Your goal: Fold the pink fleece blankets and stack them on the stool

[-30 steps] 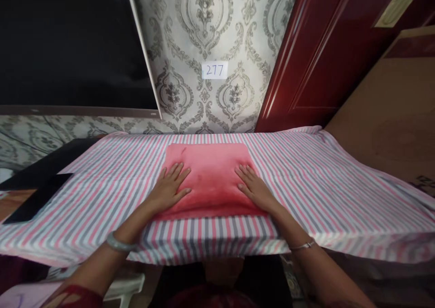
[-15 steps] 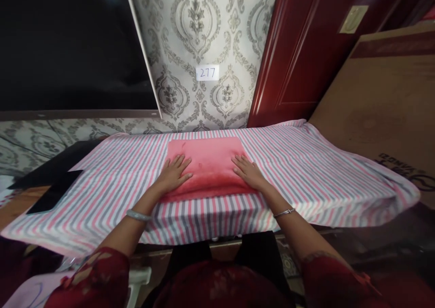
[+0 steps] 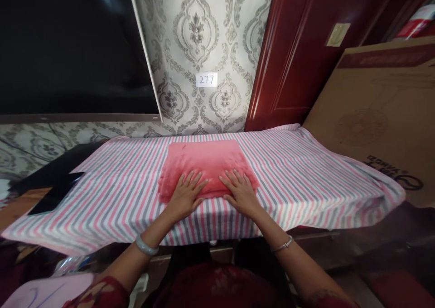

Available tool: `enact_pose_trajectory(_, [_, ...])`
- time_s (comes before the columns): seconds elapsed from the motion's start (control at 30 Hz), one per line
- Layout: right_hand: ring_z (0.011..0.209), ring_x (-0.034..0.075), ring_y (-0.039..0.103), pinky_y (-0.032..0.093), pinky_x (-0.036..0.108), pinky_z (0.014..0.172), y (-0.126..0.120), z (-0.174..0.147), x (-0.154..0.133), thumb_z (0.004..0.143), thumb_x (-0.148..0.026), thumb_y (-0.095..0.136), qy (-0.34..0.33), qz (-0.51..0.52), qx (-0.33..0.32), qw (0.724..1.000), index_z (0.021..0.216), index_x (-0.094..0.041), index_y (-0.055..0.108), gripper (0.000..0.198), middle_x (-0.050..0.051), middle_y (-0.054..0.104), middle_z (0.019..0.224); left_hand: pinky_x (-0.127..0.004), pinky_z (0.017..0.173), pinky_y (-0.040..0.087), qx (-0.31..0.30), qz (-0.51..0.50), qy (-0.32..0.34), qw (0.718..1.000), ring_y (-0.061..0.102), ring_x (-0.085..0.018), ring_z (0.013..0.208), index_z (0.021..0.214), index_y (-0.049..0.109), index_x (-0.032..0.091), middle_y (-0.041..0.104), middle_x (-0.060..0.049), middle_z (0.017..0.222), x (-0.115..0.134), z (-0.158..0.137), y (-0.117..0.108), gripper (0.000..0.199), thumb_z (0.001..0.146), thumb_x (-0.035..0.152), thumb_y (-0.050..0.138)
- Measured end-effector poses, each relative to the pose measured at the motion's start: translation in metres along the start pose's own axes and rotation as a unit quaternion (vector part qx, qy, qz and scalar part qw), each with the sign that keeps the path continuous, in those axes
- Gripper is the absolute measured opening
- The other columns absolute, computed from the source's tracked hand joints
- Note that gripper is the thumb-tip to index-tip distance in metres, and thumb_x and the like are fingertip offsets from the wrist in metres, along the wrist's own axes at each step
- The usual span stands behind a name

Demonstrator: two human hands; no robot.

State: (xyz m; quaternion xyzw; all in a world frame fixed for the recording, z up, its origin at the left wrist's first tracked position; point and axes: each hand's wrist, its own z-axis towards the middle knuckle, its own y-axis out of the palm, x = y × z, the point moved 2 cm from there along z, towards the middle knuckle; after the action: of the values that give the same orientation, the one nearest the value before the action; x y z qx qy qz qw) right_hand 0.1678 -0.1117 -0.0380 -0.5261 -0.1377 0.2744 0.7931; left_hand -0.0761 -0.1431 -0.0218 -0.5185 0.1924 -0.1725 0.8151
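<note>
A folded pink plush cloth (image 3: pixel 207 156), like a towel or small blanket, lies flat in front of me. It rests on a striped tablecloth (image 3: pixel 299 172) in pink, grey and white. My left hand (image 3: pixel 186 192) presses flat on the cloth's near left part, fingers spread. On the near right part lies my right hand (image 3: pixel 240 191), also with fingers spread and palm down. Neither hand grips anything. Finger marks show in the pile near both side edges, and the cloth's layers show along its left edge.
A dark television (image 3: pixel 74 50) is at the wall on the left. A large cardboard box (image 3: pixel 374 113) stands to the right, by a dark red door (image 3: pixel 299 59). A black flat panel (image 3: pixel 56 192) lies at the table's left end. A paper label (image 3: pixel 206 79) marks the wall.
Both hands have moved toward me and closer together, from the cloth's sides to its near edge. The cloth's near part now looks flatter. The view has shifted slightly.
</note>
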Motion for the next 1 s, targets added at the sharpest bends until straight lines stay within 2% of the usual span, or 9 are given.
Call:
enact_pose_trajectory(0.2, [0.149,0.029,0.027,0.018,0.052,0.119,-0.001,0.001,0.001,0.092,-0.029,0.054,0.017,0.021,0.025,0.999,0.152,-0.026,0.040,0.062,0.005,0.036,0.161,-0.066,0.117,0.021,0.016,0.045,-0.096,0.994,0.039,-0.038,0.143,0.143,0.053,0.019,0.048,-0.018,0.151,-0.016,-0.011,-0.014,0.060,0.086,0.035,0.063])
enact_pose_trajectory(0.3, [0.146,0.028,0.032,0.021,0.051,0.119,-0.005,-0.002,0.009,0.088,-0.017,0.050,0.024,0.023,0.035,0.999,0.150,-0.021,0.044,0.062,0.010,0.041,0.157,-0.067,0.116,0.021,0.001,0.064,-0.126,0.990,0.036,-0.038,0.144,0.143,0.053,0.018,0.047,-0.018,0.152,-0.029,-0.023,-0.023,0.060,0.084,0.025,0.061])
enact_pose_trajectory(0.43, [0.144,0.030,0.036,0.025,0.059,0.114,-0.005,-0.006,0.026,0.078,-0.005,0.046,0.052,0.031,0.069,0.996,0.147,-0.021,0.046,0.071,0.012,0.046,0.153,-0.061,0.112,0.034,-0.014,0.058,-0.155,0.986,0.032,-0.037,0.147,0.145,0.048,0.017,0.041,-0.018,0.156,-0.044,-0.036,-0.028,0.067,0.079,0.013,0.056])
enact_pose_trajectory(0.57, [0.143,0.032,0.035,0.038,0.054,0.108,0.002,-0.010,0.039,0.072,-0.004,0.048,0.086,0.041,0.104,0.990,0.145,-0.020,0.048,0.075,0.011,0.046,0.152,-0.055,0.113,0.039,0.025,0.036,-0.155,0.987,0.034,-0.036,0.146,0.143,0.049,0.014,0.043,-0.021,0.154,-0.050,-0.040,-0.024,0.067,0.076,0.007,0.054])
enact_pose_trajectory(0.73, [0.131,0.031,0.048,0.045,0.049,0.104,0.007,-0.012,0.044,0.073,-0.004,0.048,0.115,0.043,0.121,0.985,0.141,-0.017,0.051,0.069,0.014,0.046,0.152,-0.049,0.115,0.040,0.059,0.027,-0.151,0.986,0.041,-0.032,0.143,0.143,0.050,0.012,0.048,-0.019,0.151,-0.055,-0.046,-0.013,0.066,0.077,0.004,0.045])
enact_pose_trajectory(0.87, [0.126,0.030,0.053,0.047,0.046,0.102,0.004,-0.010,0.045,0.073,0.000,0.045,0.128,0.042,0.103,0.986,0.138,-0.015,0.054,0.068,0.014,0.047,0.152,-0.048,0.113,0.043,0.064,0.029,-0.156,0.985,0.044,-0.031,0.141,0.143,0.050,0.012,0.050,-0.018,0.149,-0.059,-0.049,-0.008,0.064,0.079,0.004,0.043])
enact_pose_trajectory(1.0, [0.128,0.031,0.053,0.046,0.049,0.103,0.001,-0.009,0.048,0.071,0.000,0.046,0.134,0.040,0.098,0.985,0.139,-0.018,0.052,0.071,0.014,0.047,0.151,-0.049,0.112,0.043,0.057,0.039,-0.149,0.986,0.044,-0.034,0.141,0.141,0.052,0.010,0.051,-0.020,0.148,-0.057,-0.046,-0.012,0.063,0.078,0.007,0.047])
